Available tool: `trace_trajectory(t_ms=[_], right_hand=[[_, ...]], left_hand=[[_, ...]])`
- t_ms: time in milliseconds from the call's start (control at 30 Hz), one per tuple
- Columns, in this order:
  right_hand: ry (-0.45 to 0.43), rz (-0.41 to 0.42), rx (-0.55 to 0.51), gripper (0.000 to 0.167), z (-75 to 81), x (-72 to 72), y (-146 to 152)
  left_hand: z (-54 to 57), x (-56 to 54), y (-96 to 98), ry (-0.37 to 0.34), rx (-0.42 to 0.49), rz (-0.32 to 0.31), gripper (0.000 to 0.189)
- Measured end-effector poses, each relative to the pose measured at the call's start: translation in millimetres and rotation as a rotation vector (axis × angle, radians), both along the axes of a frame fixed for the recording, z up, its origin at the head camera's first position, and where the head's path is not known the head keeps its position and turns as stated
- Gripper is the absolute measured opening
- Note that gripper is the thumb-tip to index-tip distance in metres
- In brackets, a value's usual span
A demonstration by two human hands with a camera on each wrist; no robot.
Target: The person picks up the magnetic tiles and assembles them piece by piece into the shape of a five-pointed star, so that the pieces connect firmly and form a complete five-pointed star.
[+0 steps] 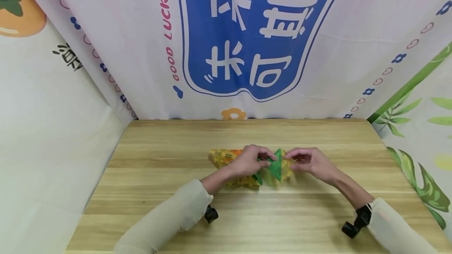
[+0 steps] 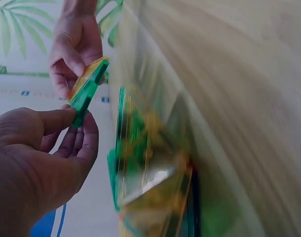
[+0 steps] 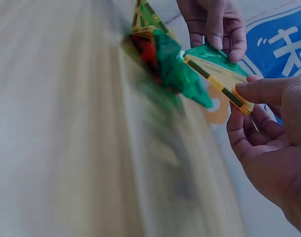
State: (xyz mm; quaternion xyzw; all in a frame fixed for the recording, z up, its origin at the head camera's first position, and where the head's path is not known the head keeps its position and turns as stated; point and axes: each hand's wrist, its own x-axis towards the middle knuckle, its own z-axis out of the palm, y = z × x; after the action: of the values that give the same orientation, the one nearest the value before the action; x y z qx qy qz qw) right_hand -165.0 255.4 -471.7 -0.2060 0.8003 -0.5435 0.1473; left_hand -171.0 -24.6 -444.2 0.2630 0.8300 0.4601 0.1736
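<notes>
My left hand pinches a clear green triangular magnetic tile between thumb and fingers. From the other side, my right hand pinches a yellow triangular magnetic tile at its outer corner. The two tiles meet along one edge, tilted to each other, and are held above the table. Beneath and left of my left hand sits a structure of yellow, green and orange magnetic tiles, partly hidden by that hand. In the right wrist view, green tiles of this structure stand close beside the held pair.
The wooden table runs back to a printed cloth with a blue sign on it. More cloth hangs along both sides. A black wrist camera sits at the left cuff, another at the right.
</notes>
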Motion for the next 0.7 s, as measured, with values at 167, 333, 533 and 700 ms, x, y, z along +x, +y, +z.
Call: trace_trajectory(t_ms=[167,333,533,700], right_hand=[[-0.004,0.079,-0.035,0.029,9.2,-23.6,-22],[-0.008,0.109,-0.034,0.028,16.1,-44.8,-45],[-0.017,0.096,-0.021,0.028,16.0,-64.2,-72],[-0.031,0.088,-0.028,0.028,9.9,-78.3,-91]], left_hand=[[3.7,-6.3,-22.1,0.004,0.03,0.058,0.021],[3.6,-17.6,-43.8,0.018,0.054,0.111,0.019],[0.9,-34.2,-69.7,-0.015,0.073,0.16,0.019],[-2.9,-45.2,-87.8,-0.033,0.087,0.206,0.021]])
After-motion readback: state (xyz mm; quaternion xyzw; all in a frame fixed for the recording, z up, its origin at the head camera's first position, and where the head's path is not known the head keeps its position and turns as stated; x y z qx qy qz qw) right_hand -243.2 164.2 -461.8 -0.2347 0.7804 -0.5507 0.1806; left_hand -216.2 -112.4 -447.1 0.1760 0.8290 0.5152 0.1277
